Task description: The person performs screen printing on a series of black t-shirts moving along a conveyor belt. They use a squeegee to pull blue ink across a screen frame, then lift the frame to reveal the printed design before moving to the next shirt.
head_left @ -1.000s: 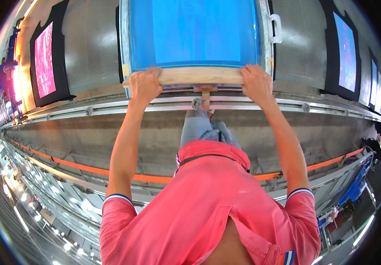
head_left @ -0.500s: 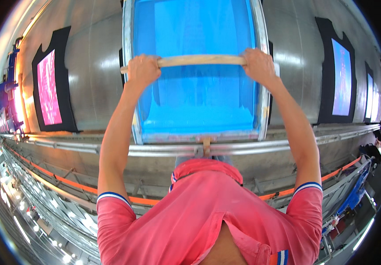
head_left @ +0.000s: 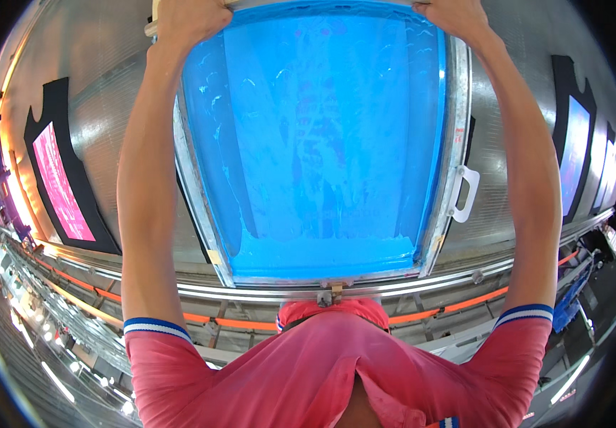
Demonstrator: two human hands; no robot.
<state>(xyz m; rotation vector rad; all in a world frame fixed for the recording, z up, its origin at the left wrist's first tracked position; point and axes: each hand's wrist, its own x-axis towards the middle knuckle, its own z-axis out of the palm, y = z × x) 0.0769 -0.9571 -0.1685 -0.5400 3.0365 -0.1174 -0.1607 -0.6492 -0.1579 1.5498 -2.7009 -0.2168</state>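
A printing screen (head_left: 459, 100) in a metal frame lies in front of me, its mesh covered with bright blue ink (head_left: 326, 255). A faint darker pattern shows down the middle of the mesh. At the far end of the screen, my left hand (head_left: 192, 20) is closed around the left part of a wooden squeegee handle (head_left: 151, 29). My right hand (head_left: 457, 16) grips the same squeegee near its right end. The upper picture edge cuts off both hands and most of the handle. Both arms are stretched far forward.
Black garments, one with a pink print (head_left: 64, 187) and one with a pale blue print (head_left: 574, 153), lie on the metal table on either side. A white pull handle (head_left: 467, 194) sits on the frame's right side. A metal rail (head_left: 279, 292) and an orange bar (head_left: 243, 324) run along the near edge.
Both hands have pushed the squeegee away from me, from mid-screen to its far end. My body leans further forward, so the screen looks larger and nearer.
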